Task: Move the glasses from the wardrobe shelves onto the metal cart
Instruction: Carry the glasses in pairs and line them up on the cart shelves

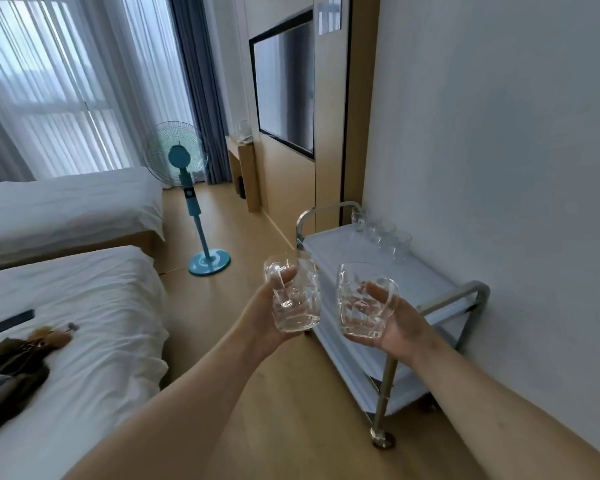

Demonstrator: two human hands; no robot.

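Each of my hands carries a clear glass mug in front of me. My left hand [265, 315] grips one mug [300, 296] from behind, thumb through its handle. My right hand [395, 323] holds the other mug [359, 306], with its fingers curled through the handle. The metal cart [426, 282] stands against the right wall, just beyond and right of both mugs. Its white top shelf bears a row of several glasses [383, 233] along the wall side. The wardrobe shelves are out of sight.
Two white beds [84, 306] fill the left, the near one with a dark bag and a phone. A teal standing fan [194, 202] stands on the wood floor ahead. A wall TV [284, 88] and a desk lie beyond the cart.
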